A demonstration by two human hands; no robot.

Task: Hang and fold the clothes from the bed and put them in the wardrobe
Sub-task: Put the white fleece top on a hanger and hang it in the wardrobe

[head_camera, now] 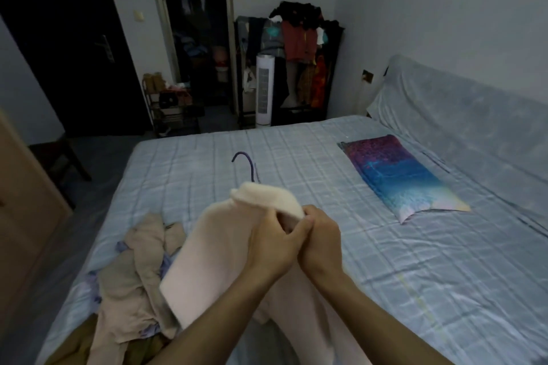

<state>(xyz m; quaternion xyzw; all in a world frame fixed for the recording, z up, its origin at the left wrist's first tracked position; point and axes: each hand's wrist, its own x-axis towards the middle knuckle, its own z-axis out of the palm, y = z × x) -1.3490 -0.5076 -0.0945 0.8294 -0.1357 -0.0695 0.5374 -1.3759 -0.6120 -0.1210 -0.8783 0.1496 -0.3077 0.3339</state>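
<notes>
A pale pink garment (213,246) is held up over the bed (385,261), with a purple hanger (247,164) sticking out of its top; only the hook shows. My left hand (275,243) and my right hand (321,237) are pressed together, both gripping the garment's edge near the right shoulder. A heap of beige and brown clothes (133,290) lies on the bed's near left corner, with some lilac fabric under it.
A purple-blue pillow (400,175) lies at the right of the bed. Beyond the foot stand an open clothes rack full of garments (296,62) and a white tower fan (264,89). A wooden panel (26,192) stands at the left. A shoe rack (172,104) is by the doorway.
</notes>
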